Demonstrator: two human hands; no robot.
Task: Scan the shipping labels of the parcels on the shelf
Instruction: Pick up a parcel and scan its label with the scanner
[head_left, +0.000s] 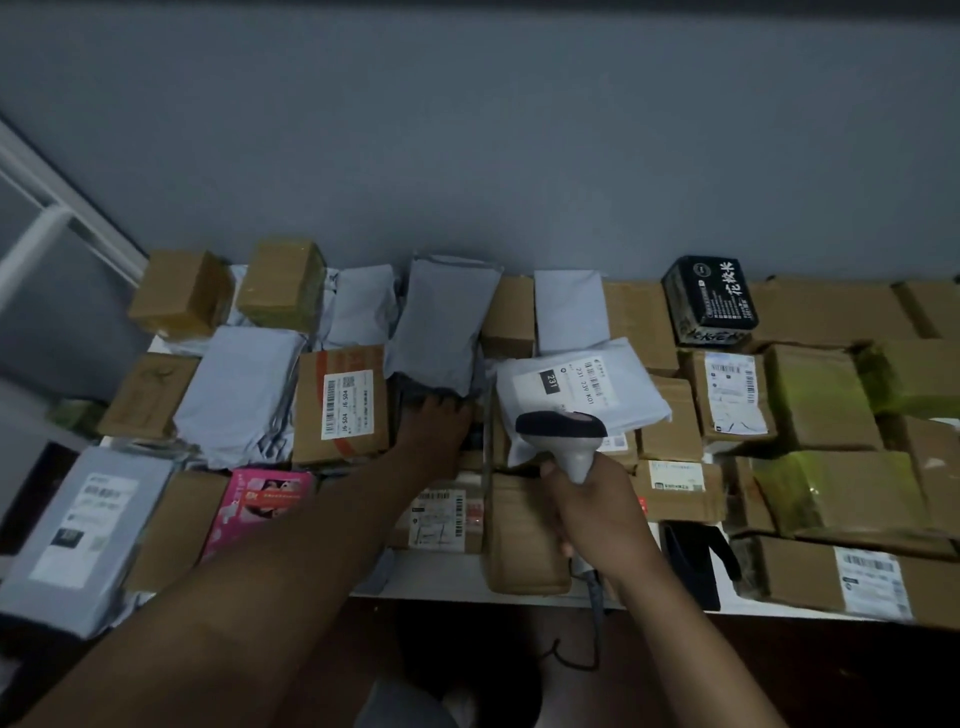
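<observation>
Currently the right hand (597, 512) holds the scanner (563, 436) by its handle, grip wrapped round it, head aimed at the white mailer (582, 387), whose label faces up, prob. so the barcode reads. Left hand (434, 434) reaches to the grey mailer (441, 325), fingers at its lower edge; can't tell if the grip is closed, prob. to flip it. Parcels crowd the shelf (441, 577).

— What's by the right hand (592, 512)?
— A grey scanner (563, 434), gripped upright; its dark head lies over a white mailer (582, 387) whose label (569, 382) faces up, marked 231.
— And the left hand (434, 434)?
— It holds the lower edge of a grey mailer (441, 322), tilted up, no label showing. Just left of it sits a box (340, 405) with a barcode label (347, 404) facing up.
</observation>
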